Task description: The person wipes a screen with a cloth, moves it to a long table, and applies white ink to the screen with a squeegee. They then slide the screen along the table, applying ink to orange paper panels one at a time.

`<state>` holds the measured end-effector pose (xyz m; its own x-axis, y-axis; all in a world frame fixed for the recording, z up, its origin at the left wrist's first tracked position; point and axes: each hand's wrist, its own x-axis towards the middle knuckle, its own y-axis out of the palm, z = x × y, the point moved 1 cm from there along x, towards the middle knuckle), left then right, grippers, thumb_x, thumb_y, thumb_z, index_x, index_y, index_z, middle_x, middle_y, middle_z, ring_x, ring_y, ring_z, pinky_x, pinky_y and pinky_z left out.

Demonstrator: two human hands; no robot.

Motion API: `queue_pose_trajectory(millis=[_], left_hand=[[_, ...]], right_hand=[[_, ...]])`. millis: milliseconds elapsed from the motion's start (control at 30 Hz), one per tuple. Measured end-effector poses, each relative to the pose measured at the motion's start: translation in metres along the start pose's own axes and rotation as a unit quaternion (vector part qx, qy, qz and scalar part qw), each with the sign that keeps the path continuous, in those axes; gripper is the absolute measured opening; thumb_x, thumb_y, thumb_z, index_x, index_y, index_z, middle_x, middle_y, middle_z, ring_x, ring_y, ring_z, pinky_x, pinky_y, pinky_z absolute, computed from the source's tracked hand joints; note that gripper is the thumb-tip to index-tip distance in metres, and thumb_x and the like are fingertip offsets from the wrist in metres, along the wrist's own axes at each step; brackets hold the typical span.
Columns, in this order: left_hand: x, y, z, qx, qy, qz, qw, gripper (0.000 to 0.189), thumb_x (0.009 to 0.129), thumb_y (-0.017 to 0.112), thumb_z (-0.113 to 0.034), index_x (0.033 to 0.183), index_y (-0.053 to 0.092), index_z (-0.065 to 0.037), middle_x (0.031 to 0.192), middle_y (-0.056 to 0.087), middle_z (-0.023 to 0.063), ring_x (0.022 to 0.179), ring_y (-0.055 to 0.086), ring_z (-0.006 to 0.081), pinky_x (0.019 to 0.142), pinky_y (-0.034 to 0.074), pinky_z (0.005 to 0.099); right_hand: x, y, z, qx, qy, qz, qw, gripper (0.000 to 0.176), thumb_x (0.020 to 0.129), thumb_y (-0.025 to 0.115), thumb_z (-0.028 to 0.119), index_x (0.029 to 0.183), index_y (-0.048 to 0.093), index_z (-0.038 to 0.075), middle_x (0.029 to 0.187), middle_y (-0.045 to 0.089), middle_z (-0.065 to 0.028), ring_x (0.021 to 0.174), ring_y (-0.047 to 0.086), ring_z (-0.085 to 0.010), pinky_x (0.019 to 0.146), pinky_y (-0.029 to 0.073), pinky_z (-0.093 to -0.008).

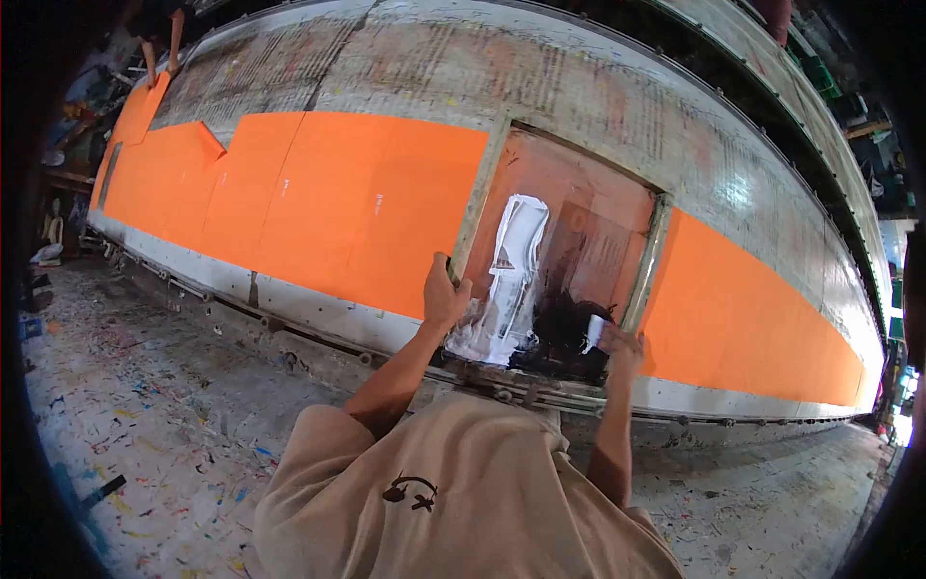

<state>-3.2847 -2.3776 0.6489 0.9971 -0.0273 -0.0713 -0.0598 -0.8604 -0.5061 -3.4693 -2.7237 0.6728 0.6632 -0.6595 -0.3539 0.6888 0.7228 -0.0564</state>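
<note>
Two-handed, with our left hand [447, 297] we grip the left side of a frame [480, 193]; with our right hand [623, 347] we hold a small white piece [593, 333] by dark paste [561, 323]. A loose left grip could let the frame shift, smearing edges. White paste [522, 230] also lies inside; orange sheets [333, 193] flank it on our worktop [424, 58]

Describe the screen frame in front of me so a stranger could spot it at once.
Find the long table partly covered with orange sheets. On it, before the camera wearer, lies the screen frame, left hand at its left rail. Unlike the sheets either side, its rails enclose a white streak and a black smear.
</note>
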Motion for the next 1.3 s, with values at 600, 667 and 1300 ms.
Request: queue_pose_trajectory(millis=[600, 667, 1300], left_hand=[[-0.094, 0.22, -0.079, 0.256, 0.06, -0.026, 0.964, 0.048, 0.085, 0.074, -0.022, 0.123, 0.052, -0.001, 0.112, 0.054, 0.0256, 0.108, 0.057, 0.0426, 0.085, 0.049, 0.0558], [-0.092, 0.22, -0.081, 0.251, 0.042, -0.015, 0.967, 0.048, 0.085, 0.074, -0.023, 0.123, 0.052, -0.001, 0.114, 0.053, 0.0251, 0.109, 0.056, 0.0426, 0.086, 0.049, 0.0556], [-0.086, 0.216, -0.077, 0.147, 0.015, -0.016, 0.989, 0.056, 0.08, 0.079, -0.022, 0.125, 0.053, -0.002, 0.113, 0.051, 0.0243, 0.107, 0.053, 0.0438, 0.085, 0.045, 0.056]], right_hand=[[0.083, -0.268, -0.02, -0.088, 0.062, -0.081, 0.991, 0.038, 0.083, 0.056, 0.008, 0.112, 0.078, -0.001, 0.11, 0.069, -0.0083, 0.09, 0.063, -0.0185, 0.085, 0.051, -0.0317], [0.097, -0.279, -0.048, -0.134, 0.037, -0.073, 0.988, 0.036, 0.086, 0.056, 0.01, 0.112, 0.079, -0.001, 0.112, 0.07, -0.0079, 0.09, 0.064, -0.019, 0.086, 0.051, -0.033], [0.137, 0.035, 0.04, -0.576, -0.395, 0.145, 0.701, 0.019, 0.094, 0.066, 0.024, 0.088, 0.07, 0.006, 0.094, 0.069, -0.0105, 0.095, 0.064, -0.0336, 0.086, 0.049, -0.0512]])
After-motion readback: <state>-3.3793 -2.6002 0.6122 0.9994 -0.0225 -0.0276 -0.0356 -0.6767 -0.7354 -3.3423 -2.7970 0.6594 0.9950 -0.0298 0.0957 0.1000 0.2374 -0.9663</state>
